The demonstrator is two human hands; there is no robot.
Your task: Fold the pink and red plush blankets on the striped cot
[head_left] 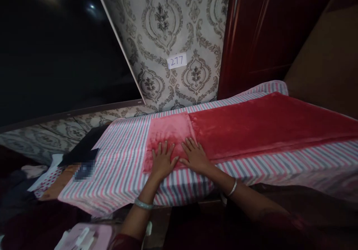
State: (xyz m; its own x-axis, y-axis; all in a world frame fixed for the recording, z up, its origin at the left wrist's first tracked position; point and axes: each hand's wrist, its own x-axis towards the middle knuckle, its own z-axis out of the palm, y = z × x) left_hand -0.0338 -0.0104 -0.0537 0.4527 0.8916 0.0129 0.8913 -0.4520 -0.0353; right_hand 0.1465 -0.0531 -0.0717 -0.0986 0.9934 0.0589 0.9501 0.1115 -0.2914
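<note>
A red plush cloth (251,125) lies spread along a board covered with a pink, grey and white striped sheet (123,157). Its left end is a paler pink patch (167,132). My left hand (162,160) rests flat on that patch near the front edge, fingers stretched out and apart. Right beside it, my right hand (195,155) also lies flat on the cloth, fingers spread, thumb pointing toward the left hand. Both wrists wear a silver bangle. Neither hand holds anything.
A patterned wall panel with a paper label "277" (176,60) stands behind the board, next to a dark red wooden door (260,37). Folded clothes (53,171) are piled at the left. A pink and white object (84,237) sits low at the front left.
</note>
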